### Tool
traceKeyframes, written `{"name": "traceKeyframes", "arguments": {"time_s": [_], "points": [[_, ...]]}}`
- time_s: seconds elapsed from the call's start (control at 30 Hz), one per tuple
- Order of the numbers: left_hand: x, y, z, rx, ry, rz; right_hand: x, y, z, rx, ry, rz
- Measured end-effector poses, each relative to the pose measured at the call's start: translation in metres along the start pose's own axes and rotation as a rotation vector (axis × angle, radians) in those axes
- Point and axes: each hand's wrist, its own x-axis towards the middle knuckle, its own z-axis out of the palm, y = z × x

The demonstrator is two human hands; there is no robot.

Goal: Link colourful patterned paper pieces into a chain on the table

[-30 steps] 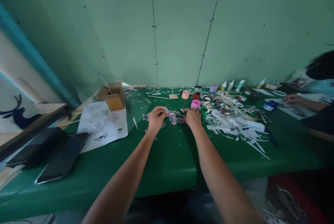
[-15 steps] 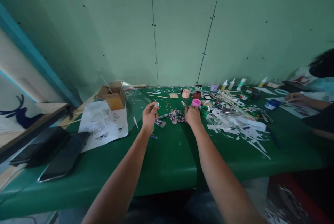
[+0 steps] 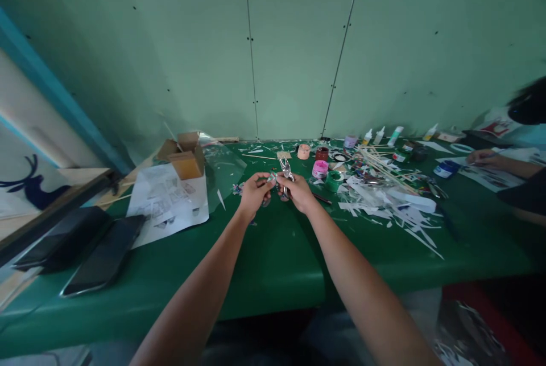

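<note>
My left hand [image 3: 257,190] is closed in a pinch on a small pale, greenish piece [image 3: 272,177], its exact kind too small to tell. My right hand [image 3: 296,189] meets it at the fingertips, wrapped round a silver two-pronged metal tool [image 3: 285,168] that looks like pliers, prongs pointing up and away from me. Beneath and beside the left hand lie small multicoloured patterned pieces [image 3: 238,188], partly hidden. A dark thin stick [image 3: 322,198] lies just right of my right hand. Pink [image 3: 319,169] and green [image 3: 334,181] paint jars stand beyond it.
White paper scraps [image 3: 392,201] and wooden sticks [image 3: 384,164] are heaped on the right. On the left are a cardboard box [image 3: 187,164], printed paper [image 3: 157,201] and a black phone [image 3: 104,255]. A co-worker's hand [image 3: 482,156] is at the far right by a blue jar [image 3: 446,169].
My hands have come together at the middle, the right moving left and the left moving right. The silver tool now shows in my right hand, and the dark stick lies uncovered on the table.
</note>
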Motion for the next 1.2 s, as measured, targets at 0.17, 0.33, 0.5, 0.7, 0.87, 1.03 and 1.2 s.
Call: {"name": "traceKeyframes", "arguments": {"time_s": [0.17,0.33,0.5,0.7,0.87,1.03,1.2], "points": [[-0.002,0.003,-0.001,0.002,-0.019,-0.034,0.0,0.0,-0.005,-0.059,-0.036,0.0],[-0.001,0.006,-0.001,-0.029,-0.032,-0.07,0.0,0.0,-0.005,-0.08,0.018,-0.057],[0.002,0.008,-0.005,-0.054,0.074,-0.05,0.0,-0.002,-0.005,-0.076,0.012,-0.034],[0.003,0.007,-0.012,0.25,-0.145,0.038,-0.002,-0.003,-0.005,-0.102,-0.015,0.014],[0.004,0.009,-0.012,0.14,-0.001,0.044,-0.003,-0.004,-0.004,-0.082,-0.055,0.036],[0.003,0.012,-0.008,-0.079,0.121,0.04,-0.004,-0.002,-0.002,-0.034,-0.103,0.018],[0.002,0.012,-0.005,-0.116,0.102,0.021,-0.006,-0.003,0.004,-0.028,-0.158,-0.049]]}}
